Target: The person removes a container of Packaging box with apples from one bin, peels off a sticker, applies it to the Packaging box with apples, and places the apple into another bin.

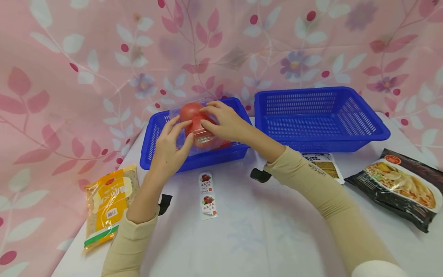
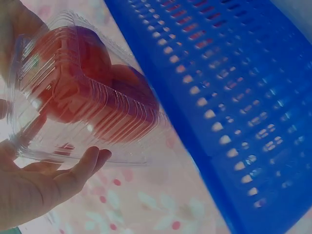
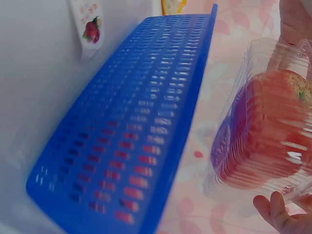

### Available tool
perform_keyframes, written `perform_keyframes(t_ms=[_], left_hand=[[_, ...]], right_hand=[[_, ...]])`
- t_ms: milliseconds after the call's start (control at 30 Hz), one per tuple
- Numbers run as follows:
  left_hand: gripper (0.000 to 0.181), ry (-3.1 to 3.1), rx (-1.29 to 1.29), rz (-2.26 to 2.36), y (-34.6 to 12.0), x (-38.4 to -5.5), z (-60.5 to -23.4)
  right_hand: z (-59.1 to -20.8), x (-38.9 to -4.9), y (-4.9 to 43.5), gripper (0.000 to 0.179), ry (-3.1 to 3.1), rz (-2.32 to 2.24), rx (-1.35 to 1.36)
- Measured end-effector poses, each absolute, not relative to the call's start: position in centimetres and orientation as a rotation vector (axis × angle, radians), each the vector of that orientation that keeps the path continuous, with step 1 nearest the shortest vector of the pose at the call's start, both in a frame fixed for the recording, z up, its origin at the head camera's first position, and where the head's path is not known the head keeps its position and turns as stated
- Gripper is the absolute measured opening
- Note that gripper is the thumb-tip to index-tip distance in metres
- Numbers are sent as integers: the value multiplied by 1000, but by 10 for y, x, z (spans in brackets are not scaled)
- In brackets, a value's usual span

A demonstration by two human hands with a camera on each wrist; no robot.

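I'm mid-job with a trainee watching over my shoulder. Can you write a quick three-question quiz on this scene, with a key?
1. Open: What are the left hand and right hand holding?
2. True or false: In the head view, the yellow packet lies on the left and the dark packet on the right.
3. Multiple choice: Where is the sticker strip?
A) Inside the right basket
B) On the white surface, on the near side of the left basket
C) On top of the dark packet

Key:
1: A clear plastic box with red tomatoes inside.
2: True.
3: B.
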State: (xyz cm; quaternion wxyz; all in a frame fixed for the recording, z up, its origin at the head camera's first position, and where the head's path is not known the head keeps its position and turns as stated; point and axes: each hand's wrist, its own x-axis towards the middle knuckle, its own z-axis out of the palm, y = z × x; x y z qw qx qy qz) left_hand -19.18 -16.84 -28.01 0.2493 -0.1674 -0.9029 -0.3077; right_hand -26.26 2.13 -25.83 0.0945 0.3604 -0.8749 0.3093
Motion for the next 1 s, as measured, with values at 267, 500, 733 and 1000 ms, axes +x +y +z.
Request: perform_keyframes(t_ms=[267, 500, 733, 1000], left_hand=[[40, -2441, -660, -857, -150, -171, -277], [42, -2450, -834, -881, -134, -153, -282], [44, -2409, -1006, -858, -121, -135, -290], [49, -2369, -1156, -715, -106, -121, -301]], right_hand=[[-250, -232, 64, 43, -2586, 905, 1093], [-253, -200, 104, 44, -2542, 871, 1143], [-264, -168, 136, 46, -2567, 860, 1194], [-278, -140, 158, 50, -2621, 803, 1268]])
